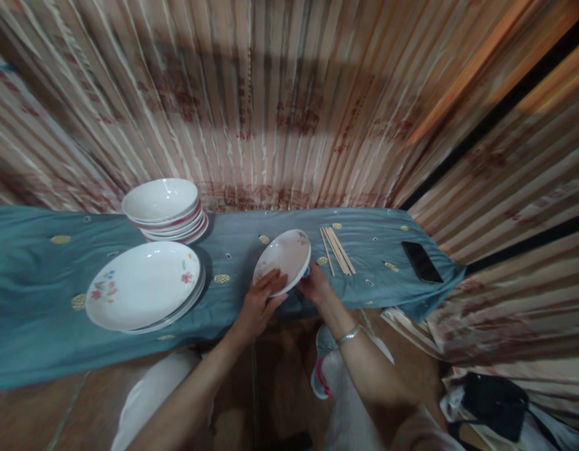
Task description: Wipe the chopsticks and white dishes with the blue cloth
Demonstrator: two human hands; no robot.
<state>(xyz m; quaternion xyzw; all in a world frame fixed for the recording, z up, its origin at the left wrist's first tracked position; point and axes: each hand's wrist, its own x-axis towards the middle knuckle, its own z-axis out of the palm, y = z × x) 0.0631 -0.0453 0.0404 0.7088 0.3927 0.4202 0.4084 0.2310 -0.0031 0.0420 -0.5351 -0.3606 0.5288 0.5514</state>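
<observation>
A white bowl [286, 255] with a small floral mark is tilted toward me above the teal cloth [31, 282]. My left hand [260, 300] grips its near left rim, fingers curled over the edge. My right hand [315, 285] holds its lower right side from underneath; a silver bracelet circles that wrist. Left of the bowl lies a stack of wide white plates [143, 286] with flower prints. Behind them stands a stack of white bowls [165, 208] with red rims.
A bundle of wooden chopsticks [337, 250] lies just right of the held bowl. A black phone [422, 261] rests near the cloth's right end. A striped curtain [280, 106] hangs behind. A dark bag [494, 404] sits on the floor at the lower right.
</observation>
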